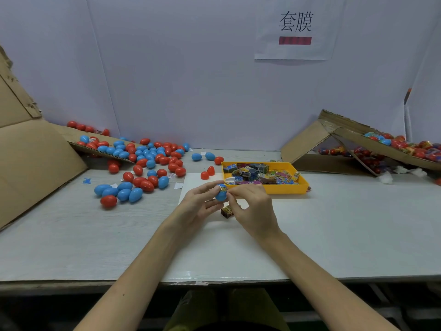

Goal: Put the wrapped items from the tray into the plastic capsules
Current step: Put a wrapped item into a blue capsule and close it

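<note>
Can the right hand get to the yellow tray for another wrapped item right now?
Probably yes: the right hand is just in front of the open yellow tray, nothing between them, though its fingers pinch a wrapper at the blue capsule.

One readable sign: a white paper sheet [266, 32] on the back wall.
It carries two large black characters, "套膜", with a red bar [295, 40] just beneath them bearing nothing legible. The printing on the wrapped items [262, 176] in the yellow tray [286, 188] is too small to read.
</note>
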`<action>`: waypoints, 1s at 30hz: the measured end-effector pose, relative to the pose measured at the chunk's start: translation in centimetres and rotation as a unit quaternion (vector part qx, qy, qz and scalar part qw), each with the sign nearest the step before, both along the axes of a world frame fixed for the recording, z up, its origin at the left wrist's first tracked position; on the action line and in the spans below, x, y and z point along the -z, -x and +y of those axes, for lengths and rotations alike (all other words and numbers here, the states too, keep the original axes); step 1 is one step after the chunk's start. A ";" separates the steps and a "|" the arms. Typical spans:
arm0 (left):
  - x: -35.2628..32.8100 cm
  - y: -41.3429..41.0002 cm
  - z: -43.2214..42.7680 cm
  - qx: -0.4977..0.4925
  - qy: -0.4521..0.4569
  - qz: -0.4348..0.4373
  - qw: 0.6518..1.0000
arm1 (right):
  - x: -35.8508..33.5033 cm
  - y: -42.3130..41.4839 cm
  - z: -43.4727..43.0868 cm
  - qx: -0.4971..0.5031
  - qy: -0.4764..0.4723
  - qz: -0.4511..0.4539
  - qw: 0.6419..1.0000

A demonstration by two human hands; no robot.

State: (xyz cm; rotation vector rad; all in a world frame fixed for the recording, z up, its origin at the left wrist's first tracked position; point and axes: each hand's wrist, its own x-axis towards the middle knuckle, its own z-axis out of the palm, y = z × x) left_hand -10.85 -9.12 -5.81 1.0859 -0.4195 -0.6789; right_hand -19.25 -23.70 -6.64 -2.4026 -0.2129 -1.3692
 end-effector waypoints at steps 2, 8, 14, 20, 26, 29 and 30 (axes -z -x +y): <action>0.1 0.1 -0.1 -0.008 -0.005 -0.012 1.000 | -0.1 0.1 0.0 0.007 -0.001 -0.004 1.000; -0.1 0.2 -0.3 0.019 0.001 -0.025 1.000 | -0.4 0.2 0.3 0.026 0.005 0.004 1.000; -0.1 0.4 -0.3 0.010 -0.024 -0.081 0.996 | -0.7 0.2 0.4 0.034 0.014 0.011 0.999; -0.1 0.6 -0.6 -0.023 -0.037 -0.089 0.995 | -0.7 0.3 0.4 0.033 0.016 0.022 0.999; 0.1 0.5 -0.8 -0.046 -0.049 -0.102 0.993 | -0.7 0.2 0.4 0.030 0.013 0.031 0.999; 0.2 0.5 -0.8 -0.046 -0.047 -0.112 0.991 | -0.6 0.1 0.4 0.025 0.009 0.036 0.999; 0.2 0.5 -0.8 -0.047 -0.049 -0.114 0.991 | -0.6 0.1 0.4 0.023 0.006 0.037 0.999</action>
